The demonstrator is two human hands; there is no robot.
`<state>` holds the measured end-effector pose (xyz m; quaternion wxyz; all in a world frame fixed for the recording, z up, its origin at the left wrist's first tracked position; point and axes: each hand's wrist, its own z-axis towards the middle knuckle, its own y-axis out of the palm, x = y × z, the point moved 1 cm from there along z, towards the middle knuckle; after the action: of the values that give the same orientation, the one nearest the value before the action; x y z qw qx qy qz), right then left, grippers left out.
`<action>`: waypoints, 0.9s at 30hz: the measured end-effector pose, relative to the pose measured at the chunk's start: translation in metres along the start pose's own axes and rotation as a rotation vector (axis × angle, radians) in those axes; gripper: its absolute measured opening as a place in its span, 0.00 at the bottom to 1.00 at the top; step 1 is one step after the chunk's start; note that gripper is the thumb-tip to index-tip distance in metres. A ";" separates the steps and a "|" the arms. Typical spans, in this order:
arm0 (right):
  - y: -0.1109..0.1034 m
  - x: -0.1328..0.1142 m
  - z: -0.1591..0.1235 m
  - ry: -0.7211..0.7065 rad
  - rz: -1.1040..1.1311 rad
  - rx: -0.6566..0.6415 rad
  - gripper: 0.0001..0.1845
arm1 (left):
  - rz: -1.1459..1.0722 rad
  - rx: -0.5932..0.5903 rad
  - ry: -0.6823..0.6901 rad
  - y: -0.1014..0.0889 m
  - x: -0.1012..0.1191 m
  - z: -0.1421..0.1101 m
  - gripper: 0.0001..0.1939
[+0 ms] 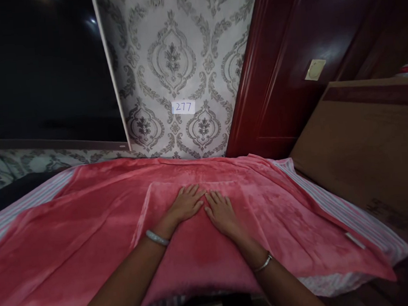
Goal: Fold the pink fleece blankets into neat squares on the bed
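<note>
A pink fleece blanket (90,228) is spread over a surface covered with a striped sheet (338,203). A folded part of the blanket forms a smaller raised panel (197,248) in the middle. My left hand (185,204) lies flat on this panel, fingers stretched forward. My right hand (221,210) lies flat beside it, fingers spread. The fingertips of both hands nearly touch near the panel's far edge. Each wrist wears a thin bangle. Neither hand holds anything.
Patterned grey wallpaper (178,56) carries a small label reading 277 (183,107). A dark screen or window (38,67) fills the left. A dark red wooden door (305,46) stands to the right, and a brown cardboard box (373,149) sits beside the sheet.
</note>
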<state>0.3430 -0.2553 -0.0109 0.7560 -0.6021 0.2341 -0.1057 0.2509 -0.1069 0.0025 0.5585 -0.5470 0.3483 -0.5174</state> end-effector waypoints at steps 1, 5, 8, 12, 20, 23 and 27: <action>0.001 0.000 0.000 0.005 0.000 0.003 0.30 | 0.008 0.009 0.005 0.001 0.000 0.000 0.27; 0.000 -0.002 0.000 0.006 0.007 0.008 0.30 | 0.020 0.004 0.009 0.002 -0.004 0.003 0.27; -0.003 -0.003 -0.002 0.004 0.014 0.013 0.30 | 0.002 -0.020 0.007 -0.006 -0.002 0.002 0.28; -0.006 -0.003 -0.004 0.006 0.016 0.007 0.30 | -0.048 -0.048 0.054 -0.019 0.020 -0.020 0.30; -0.003 -0.002 -0.004 -0.010 0.028 0.039 0.30 | -0.088 -0.116 0.056 -0.007 0.067 -0.106 0.40; -0.003 -0.001 -0.003 -0.004 0.036 0.043 0.30 | -0.109 -0.111 0.098 0.000 0.074 -0.126 0.40; -0.003 0.000 -0.003 0.001 0.036 0.039 0.30 | -0.123 -0.090 0.083 0.008 0.083 -0.138 0.36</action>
<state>0.3419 -0.2588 -0.0089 0.7693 -0.5829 0.2432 -0.0966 0.1395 -0.2216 -0.0130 0.4857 -0.5698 0.3599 -0.5567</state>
